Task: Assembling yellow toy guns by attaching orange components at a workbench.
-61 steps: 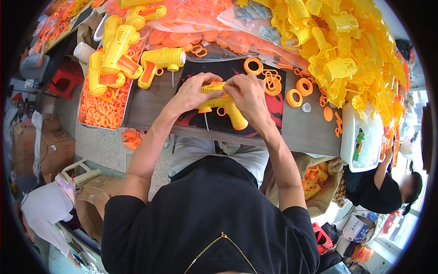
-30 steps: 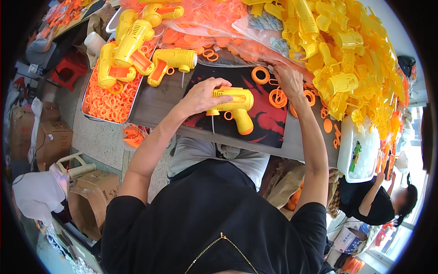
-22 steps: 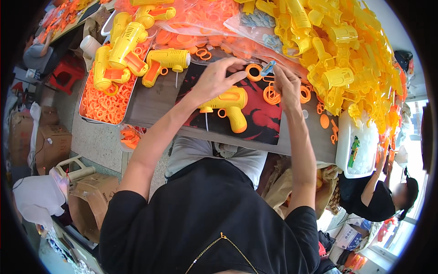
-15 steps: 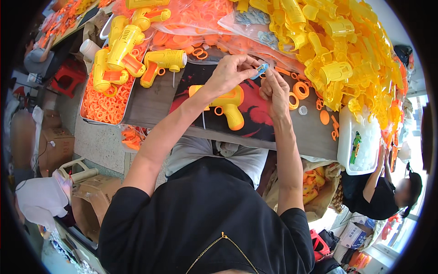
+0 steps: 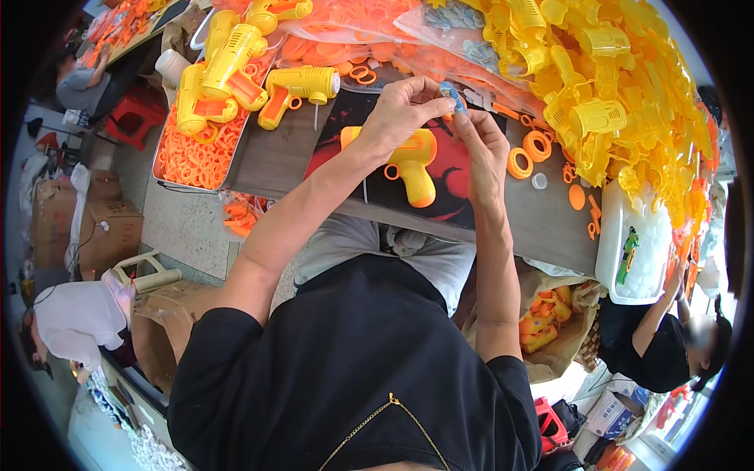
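Observation:
My left hand (image 5: 404, 116) pinches a small blue printed piece (image 5: 453, 97) between thumb and fingers, above the dark red-and-black mat (image 5: 452, 177). At its lower edge, the closed fingertips of my right hand (image 5: 485, 145) meet the same piece. Whether it is a sticker or a hard part, I cannot tell. Below my hands a yellow toy gun (image 5: 419, 180) with an orange ring at its trigger lies on the mat, partly covered by my left wrist. Another yellow toy gun (image 5: 302, 85) rests on the table to the left of the mat.
At left, a tray of small orange parts (image 5: 188, 157) carries more yellow toy guns (image 5: 228, 63). Yellow shells (image 5: 597, 86) pile high at the right, above a white tub (image 5: 620, 286). Orange rings (image 5: 520, 162) lie near my right hand. Co-workers sit on both sides.
The blue piece has turned more upright between my fingers, and my right fingertips have shifted under its lower edge. The whole scene sits slightly further right as the view has shifted.

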Demonstrator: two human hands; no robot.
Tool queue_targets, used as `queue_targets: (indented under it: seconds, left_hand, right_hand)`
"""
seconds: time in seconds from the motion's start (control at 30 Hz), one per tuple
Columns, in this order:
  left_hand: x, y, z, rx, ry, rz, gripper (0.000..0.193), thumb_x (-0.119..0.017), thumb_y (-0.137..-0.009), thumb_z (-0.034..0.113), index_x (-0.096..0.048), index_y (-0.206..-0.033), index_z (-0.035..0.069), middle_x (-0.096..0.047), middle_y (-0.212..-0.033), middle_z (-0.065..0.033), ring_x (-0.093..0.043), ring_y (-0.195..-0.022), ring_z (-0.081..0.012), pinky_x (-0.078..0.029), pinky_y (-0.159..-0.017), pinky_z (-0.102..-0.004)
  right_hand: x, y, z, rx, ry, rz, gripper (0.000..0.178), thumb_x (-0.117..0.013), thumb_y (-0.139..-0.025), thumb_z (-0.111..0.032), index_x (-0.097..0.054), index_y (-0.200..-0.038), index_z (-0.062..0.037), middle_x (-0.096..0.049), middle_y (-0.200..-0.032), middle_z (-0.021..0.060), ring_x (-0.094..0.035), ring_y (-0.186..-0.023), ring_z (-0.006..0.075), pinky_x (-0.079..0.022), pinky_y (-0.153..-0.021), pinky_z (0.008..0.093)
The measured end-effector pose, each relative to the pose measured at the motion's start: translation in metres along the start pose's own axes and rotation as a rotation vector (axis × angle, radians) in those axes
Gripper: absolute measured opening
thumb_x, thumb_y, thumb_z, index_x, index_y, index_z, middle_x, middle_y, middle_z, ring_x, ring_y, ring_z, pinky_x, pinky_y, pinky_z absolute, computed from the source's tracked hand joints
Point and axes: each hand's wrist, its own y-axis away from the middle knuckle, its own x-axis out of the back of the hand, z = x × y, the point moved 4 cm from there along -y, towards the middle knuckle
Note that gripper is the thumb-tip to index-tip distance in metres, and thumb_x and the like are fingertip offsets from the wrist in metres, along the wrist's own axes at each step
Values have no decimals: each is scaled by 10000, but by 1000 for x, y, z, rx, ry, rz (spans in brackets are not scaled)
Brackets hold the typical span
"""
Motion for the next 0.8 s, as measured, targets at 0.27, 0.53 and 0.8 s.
queue_targets:
  seconds: [0.27,0.53,0.8]
  left_hand:
    - [40,51,13,-436,-1079,-15,281,-772,-846,258,-690,-1026,59,-681,-983,-48,-630,-943,-204,-456,-891,-339]
    - [50,58,-8,-475,-1041,-68,211,-764,-834,213,-705,-989,83,-670,-1000,-24,-614,-953,-221,-446,-889,-362]
    - [53,61,-14,-548,-946,-25,232,-788,-805,151,-701,-1009,82,-671,-1026,-25,-625,-975,-221,-452,-900,-362]
  right_hand:
    - [32,19,0,-161,62,44,129,-712,-924,-161,-649,-881,-58,-552,-760,-50,-454,-618,32,-335,-570,190]
    - [47,24,19,-291,169,7,137,-744,-879,-171,-676,-879,-52,-548,-727,-66,-419,-617,17,-306,-561,189]
    - [30,10,25,-269,278,-100,129,-715,-896,-167,-673,-879,-46,-533,-716,-65,-413,-623,20,-309,-564,192]
